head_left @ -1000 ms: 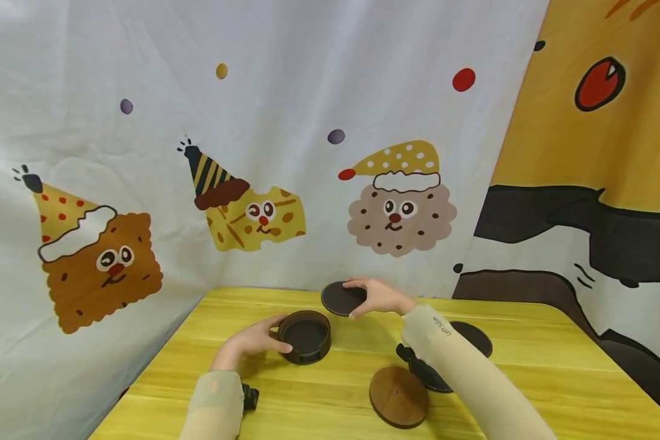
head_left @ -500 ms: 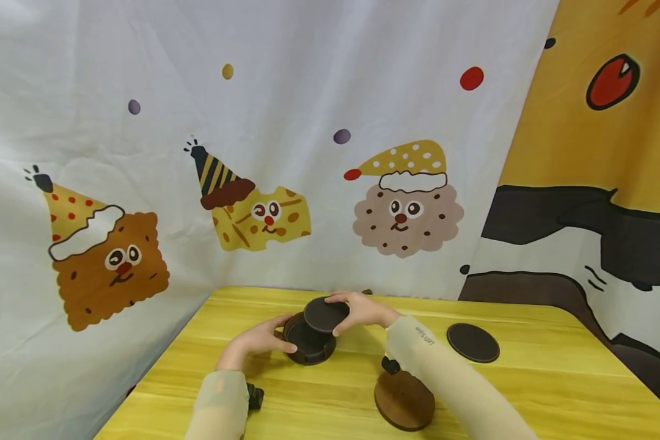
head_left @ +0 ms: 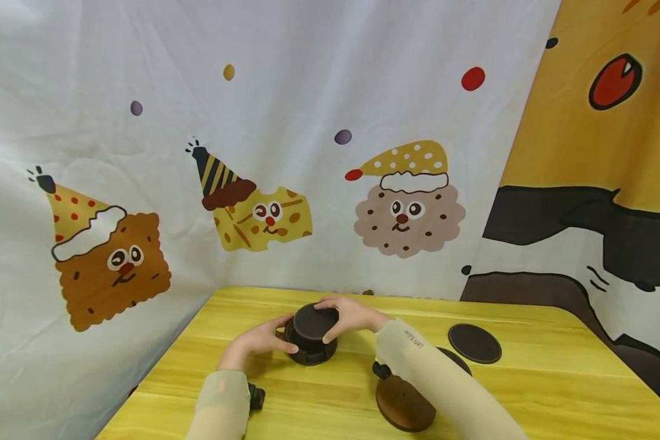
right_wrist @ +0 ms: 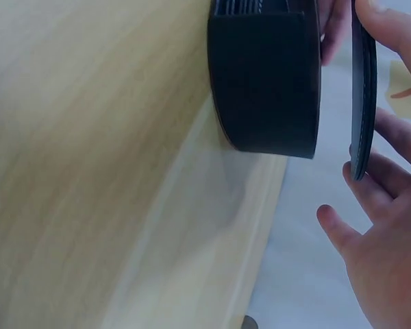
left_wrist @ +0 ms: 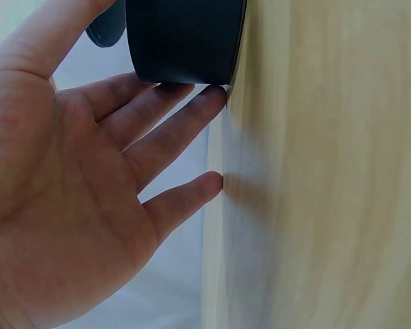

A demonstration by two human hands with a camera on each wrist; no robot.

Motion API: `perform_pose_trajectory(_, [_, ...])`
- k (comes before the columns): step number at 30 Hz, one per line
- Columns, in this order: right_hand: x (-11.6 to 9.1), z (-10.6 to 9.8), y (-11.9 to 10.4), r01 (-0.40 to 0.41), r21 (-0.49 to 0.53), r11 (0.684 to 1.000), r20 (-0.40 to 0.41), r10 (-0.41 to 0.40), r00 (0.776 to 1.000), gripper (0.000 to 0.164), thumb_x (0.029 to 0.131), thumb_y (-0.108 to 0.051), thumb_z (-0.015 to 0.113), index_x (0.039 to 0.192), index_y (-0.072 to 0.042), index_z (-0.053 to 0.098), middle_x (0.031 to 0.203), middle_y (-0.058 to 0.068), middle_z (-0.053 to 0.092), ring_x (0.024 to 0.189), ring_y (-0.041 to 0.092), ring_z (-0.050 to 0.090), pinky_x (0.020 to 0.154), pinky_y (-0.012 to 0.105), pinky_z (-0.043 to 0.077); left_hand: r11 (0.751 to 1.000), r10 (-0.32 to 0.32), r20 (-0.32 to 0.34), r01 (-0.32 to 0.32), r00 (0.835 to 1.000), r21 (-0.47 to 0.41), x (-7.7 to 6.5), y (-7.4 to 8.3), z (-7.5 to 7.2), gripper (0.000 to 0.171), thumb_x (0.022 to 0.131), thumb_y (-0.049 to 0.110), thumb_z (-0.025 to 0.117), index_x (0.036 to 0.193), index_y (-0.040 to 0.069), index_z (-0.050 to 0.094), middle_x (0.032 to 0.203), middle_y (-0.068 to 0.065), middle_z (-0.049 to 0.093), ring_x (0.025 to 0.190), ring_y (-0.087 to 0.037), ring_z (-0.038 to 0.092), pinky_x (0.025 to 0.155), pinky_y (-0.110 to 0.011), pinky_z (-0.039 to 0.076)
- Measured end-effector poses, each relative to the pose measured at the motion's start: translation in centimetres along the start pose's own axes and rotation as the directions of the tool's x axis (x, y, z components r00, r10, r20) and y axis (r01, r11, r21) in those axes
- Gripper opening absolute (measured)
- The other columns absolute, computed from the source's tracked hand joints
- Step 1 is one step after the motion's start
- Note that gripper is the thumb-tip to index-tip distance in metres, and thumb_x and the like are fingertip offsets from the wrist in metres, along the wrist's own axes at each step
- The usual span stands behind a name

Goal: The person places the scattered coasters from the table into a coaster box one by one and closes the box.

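Right hand with one dark coaster — left hand on one holder.

We observe bright, diffuse light in the head view; we cannot locate its source. In the wrist views, we record dimmer, softer detail: the holder renders near-black, a soft shadow falls on the table beside it, and the curtain beyond it blurs.
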State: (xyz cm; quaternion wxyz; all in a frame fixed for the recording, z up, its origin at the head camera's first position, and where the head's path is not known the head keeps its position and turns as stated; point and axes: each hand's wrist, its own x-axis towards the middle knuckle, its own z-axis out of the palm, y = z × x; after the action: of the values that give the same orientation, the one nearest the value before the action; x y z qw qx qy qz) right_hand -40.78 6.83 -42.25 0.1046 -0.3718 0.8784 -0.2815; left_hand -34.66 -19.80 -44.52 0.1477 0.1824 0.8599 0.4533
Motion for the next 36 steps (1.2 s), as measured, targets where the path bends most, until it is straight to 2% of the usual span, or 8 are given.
perform_pose_trajectory(6, [0.1,0.8,-0.6,-0.008,-0.040,0.999,0.005,0.008,1.000,0.081,0.070,-0.039,0.086,0.141,-0.020,0.053,0.151,0.010,0.038,0.135,0.031,0.038,0.103,0.045,0.040,1.000,0.008,0.009,-0.008,1.000,-0.018,0.2,-0.2,0.1,0.093,0.083,0.026,0.079,0.153,0.002,0.024,0.151,-0.024,0.032,0.123,-0.037,0.052,0.099,-0.054,0.040])
perform_pose_trajectory(17, [0.3,2.1,-0.8,-0.004,-0.079,0.997,0.020,0.006,1.000,0.081,0.070,-0.040,0.086,0.141,-0.018,0.054,0.151,0.011,0.037,0.134,0.031,0.040,0.101,0.043,0.042,0.999,0.002,0.005,-0.002,1.000,0.036,0.0,0.0,0.3,0.092,0.084,0.030,0.078,0.152,0.000,0.025,0.150,-0.025,0.033,0.120,-0.037,0.053,0.095,-0.053,0.044])
perform_pose_trajectory(29, [0.5,2.4,-0.6,-0.005,-0.103,0.995,0.016,0.006,1.000,0.081,0.071,-0.041,0.086,0.142,-0.018,0.053,0.152,0.009,0.037,0.134,0.030,0.040,0.102,0.044,0.041,0.999,-0.006,-0.007,0.006,1.000,0.034,0.1,0.1,0.3,0.090,0.084,0.027,0.078,0.153,0.000,0.025,0.150,-0.024,0.033,0.120,-0.036,0.054,0.095,-0.053,0.044])
perform_pose_trajectory(36, [-0.2,1.8,0.0,0.012,-0.024,1.000,-0.002,-0.012,1.000,0.073,0.079,-0.037,0.081,0.142,-0.015,0.052,0.152,0.010,0.035,0.138,0.032,0.033,0.106,0.051,0.035,1.000,-0.005,-0.008,0.005,1.000,0.023,0.0,0.1,0.3,0.091,0.084,0.026,0.078,0.152,0.000,0.025,0.149,-0.025,0.034,0.118,-0.037,0.055,0.096,-0.055,0.043])
